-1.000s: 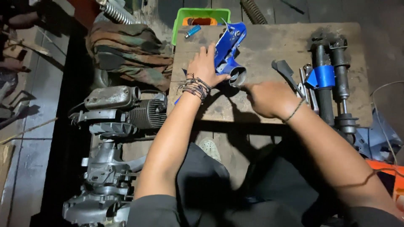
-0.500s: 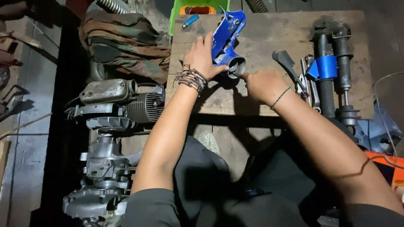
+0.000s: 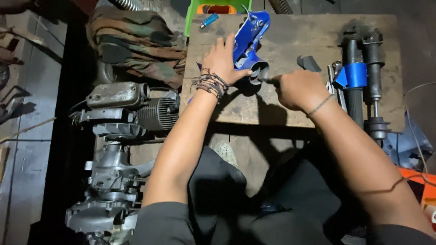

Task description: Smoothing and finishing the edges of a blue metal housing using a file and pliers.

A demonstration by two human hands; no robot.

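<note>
Head view: L hand (image 3: pixel 223 63) lies flat on the blue metal bracket (image 3: pixel 250 38), fingers spread, thumb hooked under its grey tube end (image 3: pixel 259 71), pressing it to the wooden table (image 3: pixel 290 104). Bracket sits near table's far-centre, tilted, w/ the tube opening facing the R hand. R hand (image 3: pixel 297 88) is closed in a fist round a thin dark tool (image 3: pixel 268 80), tip right at the tube mouth; can't tell if it's inside. Hands near each other, not touching. Cord bracelets on L wrist, thin band on R.

On table's R side: two dark shock-absorber rods (image 3: pixel 363 81) joined by a blue clamp, w/ a dark handle (image 3: pixel 309 62) just beside. Far edge: blue lighter (image 3: pixel 208 20) next to a green tray (image 3: pixel 195 13). Left of table, on floor: grey engine block (image 3: pixel 118 149) and a camo cloth (image 3: pixel 136 43).
</note>
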